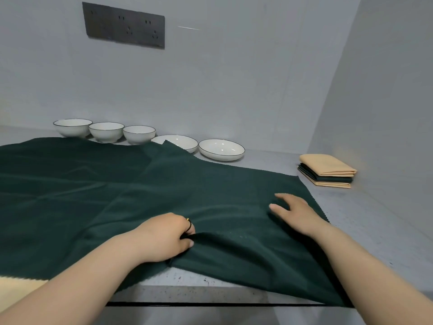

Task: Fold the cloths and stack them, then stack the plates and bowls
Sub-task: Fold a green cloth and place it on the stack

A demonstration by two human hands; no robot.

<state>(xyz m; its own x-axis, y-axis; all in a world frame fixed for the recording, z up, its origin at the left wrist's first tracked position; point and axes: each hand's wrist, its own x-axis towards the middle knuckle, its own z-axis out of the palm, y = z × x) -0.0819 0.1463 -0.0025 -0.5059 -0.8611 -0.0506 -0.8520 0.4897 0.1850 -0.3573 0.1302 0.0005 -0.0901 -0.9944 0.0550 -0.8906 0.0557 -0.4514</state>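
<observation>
Head camera, at the kitchen counter [365, 221]: we are midway through the folding. A large dark green cloth [117, 195] lies spread across most of the worktop, its near edge hanging over the front. Our left hand [164, 238] pinches a ridge of the fabric close to that edge. Our right hand [297, 212] rests flat on the cloth with straight fingers, near its right border and well apart from the left. To the far right sits a stack of folded cloths [326, 171], tan over green over tan, so three look finished. A tan cloth [21, 285] peeks out from under the green one at the lower left, unfolded as far as we can tell. Along the wall, three white bowls [106, 132] stand side by side, unstacked. Beside them are one plate [180, 140], partly hidden by a raised corner of the green cloth, and a second plate [221, 150]. We judge all the crockery work is yet to come.
</observation>
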